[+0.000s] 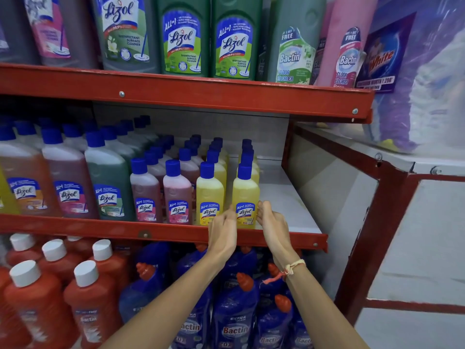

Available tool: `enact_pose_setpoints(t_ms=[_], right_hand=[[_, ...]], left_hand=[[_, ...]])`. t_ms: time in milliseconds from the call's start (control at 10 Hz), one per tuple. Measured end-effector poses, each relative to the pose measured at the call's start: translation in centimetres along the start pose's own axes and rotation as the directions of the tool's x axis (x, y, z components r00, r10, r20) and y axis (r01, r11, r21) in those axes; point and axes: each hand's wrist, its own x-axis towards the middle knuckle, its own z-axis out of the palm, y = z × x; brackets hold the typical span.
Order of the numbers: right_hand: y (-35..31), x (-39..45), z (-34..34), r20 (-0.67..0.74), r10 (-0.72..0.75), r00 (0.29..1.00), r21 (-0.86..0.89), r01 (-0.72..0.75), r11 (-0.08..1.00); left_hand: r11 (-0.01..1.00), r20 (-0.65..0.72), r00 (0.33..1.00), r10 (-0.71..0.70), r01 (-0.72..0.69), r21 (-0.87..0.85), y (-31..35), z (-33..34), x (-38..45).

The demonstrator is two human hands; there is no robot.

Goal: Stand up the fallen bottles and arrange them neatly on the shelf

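Observation:
A small yellow Lizol bottle point(245, 195) with a blue cap stands upright at the front right of the middle shelf point(176, 231). My left hand point(222, 233) sits at its lower left side and my right hand point(273, 226) at its lower right side, fingers curled toward the base. The fingertips touch or nearly touch the bottle; a firm grip does not show. A second yellow bottle point(209, 197) stands just to its left, with pink bottles point(177, 195) beyond. More yellow bottles line up behind both. No fallen bottle is visible.
Bare white shelf board point(284, 200) lies right of the yellow bottle, up to the red upright point(286, 147). Large Lizol bottles point(108, 182) fill the left. The top shelf point(186, 93) holds big cleaner bottles. Below are red bottles point(90, 306) and blue Bactin bottles point(234, 321).

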Motion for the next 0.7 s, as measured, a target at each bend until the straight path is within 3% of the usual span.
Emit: enact_pose_setpoints(t_ms=[400, 500, 600, 700], right_hand=[[0.3, -1.0, 0.6, -0.046, -0.027, 0.999, -0.033, 0.026, 0.999], [0.7, -1.9, 1.1, -0.131, -0.087, 0.987, -0.093, 0.075, 0.993], [0.6, -2.8, 1.7, -0.262, -0.21, 0.942, -0.087, 0.193, 0.977], [-1.8, -3.5, 2.0, -0.252, -0.481, 0.84, -0.199, 0.441, 0.875]], left_hand=[[0.999, 0.15, 0.989, -0.002, -0.004, 0.04, -0.4, -1.5, -0.4], [0.992, 0.156, 0.986, 0.062, -0.078, 0.102, -0.7, -2.5, -1.4], [0.975, 0.087, 0.978, 0.191, -0.199, 0.102, -0.7, -4.1, -2.2], [0.927, -0.058, 0.928, 0.369, -0.363, 0.092, 1.4, -6.3, -1.5]])
